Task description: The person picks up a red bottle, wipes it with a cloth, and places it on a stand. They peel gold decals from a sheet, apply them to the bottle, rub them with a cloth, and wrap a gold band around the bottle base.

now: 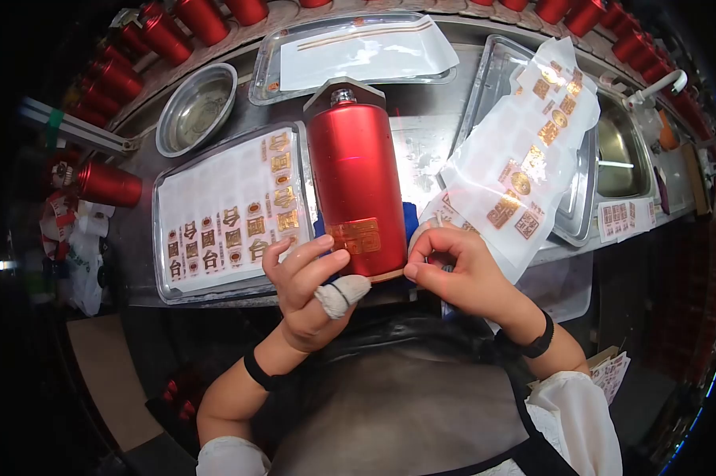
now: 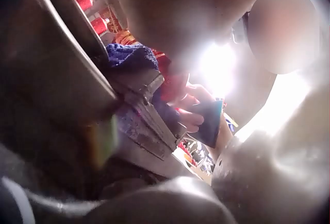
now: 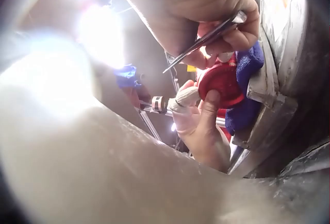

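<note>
A red bottle [image 1: 354, 166] lies with its neck away from the body, a gold emblem [image 1: 358, 236] near its base. My left hand [image 1: 306, 289] grips the base end from the left; one finger wears a white cover [image 1: 342, 297]. In the right wrist view, a bare digit of that hand [image 3: 206, 131] presses the round red base [image 3: 221, 85]. My right hand [image 1: 465, 266] is at the base's right side, thumb and fingers bent together; the right wrist view shows it [image 3: 206, 2] holding metal tweezers [image 3: 203, 41]. Whether the tweezers touch the bottle is hidden.
Blue cloth [image 1: 410, 218] lies under the bottle. Left stands a tray [image 1: 161, 238] with a sheet of gold stickers, behind it a metal bowl [image 1: 195, 111]. Translucent sticker sheets [image 1: 485, 159] lie on the right, beside a sink [image 1: 620, 151]. Several red bottles [image 1: 201, 20] line the back.
</note>
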`<control>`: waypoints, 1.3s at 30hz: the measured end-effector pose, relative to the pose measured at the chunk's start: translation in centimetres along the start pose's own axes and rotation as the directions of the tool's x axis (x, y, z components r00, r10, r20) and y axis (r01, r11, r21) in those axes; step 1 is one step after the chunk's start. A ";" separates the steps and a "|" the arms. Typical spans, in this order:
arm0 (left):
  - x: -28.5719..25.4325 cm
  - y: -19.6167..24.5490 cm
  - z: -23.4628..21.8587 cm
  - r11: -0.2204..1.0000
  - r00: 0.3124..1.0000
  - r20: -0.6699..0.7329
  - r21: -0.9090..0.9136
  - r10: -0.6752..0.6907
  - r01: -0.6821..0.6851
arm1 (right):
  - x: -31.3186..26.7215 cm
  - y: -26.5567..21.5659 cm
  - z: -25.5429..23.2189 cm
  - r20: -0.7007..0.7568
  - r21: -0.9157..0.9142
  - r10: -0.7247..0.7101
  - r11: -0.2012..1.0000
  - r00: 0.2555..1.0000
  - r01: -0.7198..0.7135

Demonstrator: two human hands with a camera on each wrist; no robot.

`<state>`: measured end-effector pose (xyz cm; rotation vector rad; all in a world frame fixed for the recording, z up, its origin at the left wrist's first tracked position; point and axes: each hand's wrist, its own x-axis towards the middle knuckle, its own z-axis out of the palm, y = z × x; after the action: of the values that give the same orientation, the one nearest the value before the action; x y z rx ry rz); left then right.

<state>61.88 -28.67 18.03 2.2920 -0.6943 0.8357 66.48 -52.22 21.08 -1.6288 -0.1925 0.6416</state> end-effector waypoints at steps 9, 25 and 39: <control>2.3 0.5 0.9 0.995 0.993 0.068 0.024 0.100 -0.101 | 0.2 0.5 0.3 -0.018 -0.024 -0.009 1.000 1.000 0.009; 1.7 0.6 1.1 0.993 0.994 0.019 0.050 0.105 -0.106 | 0.1 0.2 0.8 -0.072 -0.018 -0.043 0.999 0.996 0.042; -0.9 -0.4 0.0 0.987 0.992 -0.054 -0.118 -0.115 0.108 | -0.3 -0.1 1.9 -0.157 -0.147 -0.176 0.977 0.972 0.153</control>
<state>61.50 -28.19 17.28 2.1720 -0.5666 0.7890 65.26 -50.71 21.23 -1.7661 -0.2483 0.3675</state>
